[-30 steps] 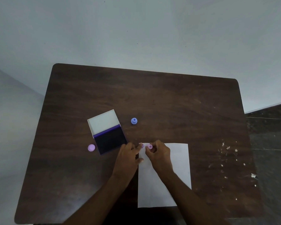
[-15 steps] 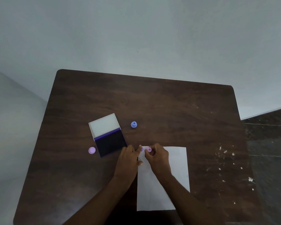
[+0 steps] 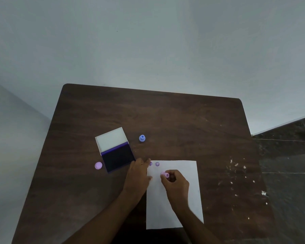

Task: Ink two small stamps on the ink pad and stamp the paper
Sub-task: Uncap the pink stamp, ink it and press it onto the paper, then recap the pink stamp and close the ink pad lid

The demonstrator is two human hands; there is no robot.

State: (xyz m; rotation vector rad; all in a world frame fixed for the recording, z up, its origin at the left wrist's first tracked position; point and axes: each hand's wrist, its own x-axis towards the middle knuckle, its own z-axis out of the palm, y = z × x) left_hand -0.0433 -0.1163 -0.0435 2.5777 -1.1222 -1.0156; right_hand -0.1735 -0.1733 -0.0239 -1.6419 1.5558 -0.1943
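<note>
A white sheet of paper [image 3: 183, 173] lies on the dark wooden table [image 3: 165, 124]. Two round purple stamp marks [image 3: 157, 164] sit near its top left corner. My right hand [image 3: 175, 182] grips a small pink stamp [image 3: 165, 174] over the paper, just below those marks. My left hand [image 3: 137, 175] lies flat on the paper's left edge, fingers spread. The open ink pad [image 3: 118, 156], with its white lid folded back, stands left of my left hand. A blue stamp [image 3: 142, 138] stands upright behind the pad's right side.
A pink cap [image 3: 98, 165] lies left of the ink pad. White flecks [image 3: 236, 173] dot the right part of the table. A pale wall rises behind the table, and dark floor shows at the right.
My right hand has pulled the pink stamp back toward me from the paper's top left corner, uncovering two purple marks. The camera has tilted, shifting the table lower in view.
</note>
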